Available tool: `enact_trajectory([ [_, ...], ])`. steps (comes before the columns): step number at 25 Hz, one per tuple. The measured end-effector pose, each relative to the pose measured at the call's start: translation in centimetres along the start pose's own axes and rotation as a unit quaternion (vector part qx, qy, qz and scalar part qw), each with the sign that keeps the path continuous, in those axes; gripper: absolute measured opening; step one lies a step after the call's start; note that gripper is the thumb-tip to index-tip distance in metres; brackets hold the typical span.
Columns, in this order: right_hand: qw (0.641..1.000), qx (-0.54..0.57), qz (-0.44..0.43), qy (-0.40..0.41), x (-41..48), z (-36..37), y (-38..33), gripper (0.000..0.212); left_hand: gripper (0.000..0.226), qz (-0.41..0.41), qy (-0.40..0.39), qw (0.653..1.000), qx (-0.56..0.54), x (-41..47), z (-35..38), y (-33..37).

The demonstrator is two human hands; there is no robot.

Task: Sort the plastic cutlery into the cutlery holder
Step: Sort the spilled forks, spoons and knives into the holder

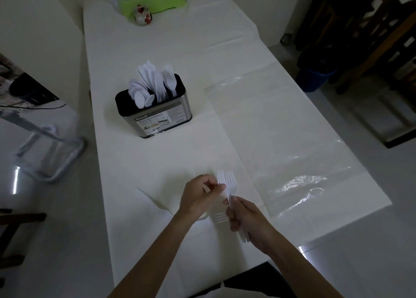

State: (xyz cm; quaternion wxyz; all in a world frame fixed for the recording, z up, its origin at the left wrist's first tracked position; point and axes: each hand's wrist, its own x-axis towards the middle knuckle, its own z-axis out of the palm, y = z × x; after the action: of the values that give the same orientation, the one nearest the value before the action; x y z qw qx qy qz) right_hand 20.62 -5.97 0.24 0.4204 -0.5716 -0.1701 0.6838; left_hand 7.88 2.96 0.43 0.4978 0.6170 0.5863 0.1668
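A steel cutlery holder with a black rim stands mid-table. It holds white plastic spoons on the left, knives in the middle and forks on the right. My right hand grips a bunch of white forks by their handles, tines up and away from me. My left hand pinches the head of one fork in that bunch. More white forks lie on the cloth: one fork under my hands, a loose fork to the left.
A white cloth covers the long table. A clear plastic sheet lies on its right half. At the far end stand a green tray and a small jar. A blue bin sits on the floor to the right.
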Motion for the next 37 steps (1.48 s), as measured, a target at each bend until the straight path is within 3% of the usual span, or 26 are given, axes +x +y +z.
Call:
enact_trajectory([
  [2,0.999,0.030,0.016,0.024,0.0,-0.4,0.4,0.026,0.020,0.040,-0.034,0.993,0.105,-0.8,-0.6,-1.2],
  [4,0.999,0.031,0.020,0.040,0.0,-1.3,0.8,0.024,0.029,0.097,-0.101,0.952,0.273,-1.9,-1.1,-2.3],
  [6,0.999,0.005,0.020,0.046,0.0,-1.9,1.0,0.023,0.028,0.136,-0.132,0.918,0.348,-2.6,-1.1,-3.1],
  [9,0.997,-0.051,0.019,0.060,0.3,-2.1,1.2,0.016,0.014,0.120,-0.106,0.930,0.331,-2.8,-0.9,-3.0],
  [11,0.993,-0.092,0.011,0.067,0.7,-2.0,1.1,0.014,0.018,0.110,-0.105,0.933,0.328,-2.8,-0.8,-3.0],
  [16,0.984,-0.164,-0.014,0.070,1.3,-2.0,0.1,0.015,0.011,0.117,-0.163,0.916,0.346,-2.7,-0.7,-2.9],
  [19,0.980,-0.186,-0.015,0.068,1.4,-1.7,-0.5,0.015,0.011,0.078,-0.164,0.945,0.272,-2.4,-1.3,-2.9],
  [22,0.985,-0.166,-0.010,0.043,1.5,-0.8,-1.0,0.018,0.011,-0.011,-0.093,0.995,0.038,-1.8,-2.4,-2.4],
  [25,0.988,-0.154,0.001,-0.012,1.8,1.1,-1.3,0.023,0.008,-0.083,-0.029,0.969,-0.231,-1.8,-3.2,-1.2],
  [27,0.990,-0.131,0.012,-0.058,1.9,2.6,-1.3,0.027,0.008,-0.105,0.030,0.945,-0.308,-1.9,-3.2,-1.1],
  [30,0.988,-0.106,0.041,-0.108,1.5,4.0,-1.0,0.021,0.008,-0.070,0.094,0.977,-0.179,-1.9,-3.4,-2.2],
  [33,0.985,-0.075,0.067,-0.142,1.4,4.1,-0.2,0.020,0.010,0.019,0.097,0.995,-0.022,-1.7,-4.9,-4.0],
  [37,0.993,-0.073,0.054,-0.080,1.9,2.4,-0.3,0.019,0.019,0.048,0.047,0.983,0.173,-1.9,-10.3,-7.7],
])
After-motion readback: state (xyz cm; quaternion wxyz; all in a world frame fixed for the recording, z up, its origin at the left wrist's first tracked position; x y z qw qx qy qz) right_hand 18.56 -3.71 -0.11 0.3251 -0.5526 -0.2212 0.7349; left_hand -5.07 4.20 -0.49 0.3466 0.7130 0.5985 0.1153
